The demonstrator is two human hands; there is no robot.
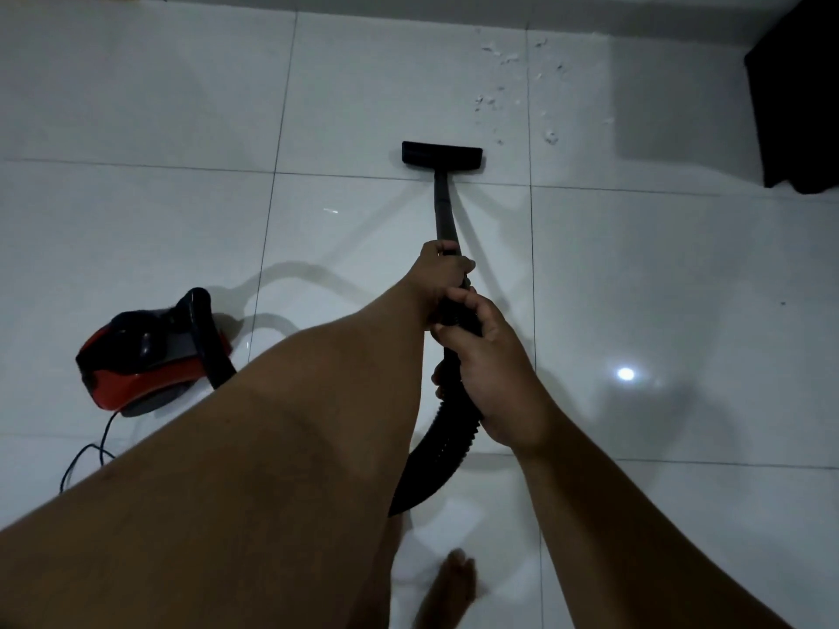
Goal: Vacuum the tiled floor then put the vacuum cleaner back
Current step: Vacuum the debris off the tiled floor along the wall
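A red and black vacuum cleaner body (145, 356) sits on the white tiled floor (658, 274) at the left. Its black wand (442, 211) runs forward to the flat black floor head (442, 155), which rests on the tiles. My left hand (442, 270) grips the wand's upper end. My right hand (492, 374) holds the ribbed black hose (438, 451) just behind it. The hose curves down under my left arm and back to the body. White scraps of debris (513, 84) lie scattered beyond and to the right of the floor head.
A dark piece of furniture (799, 97) stands at the far right by the wall. The vacuum's power cord (91, 451) trails on the floor at the lower left. My bare foot (449, 587) is near the bottom centre.
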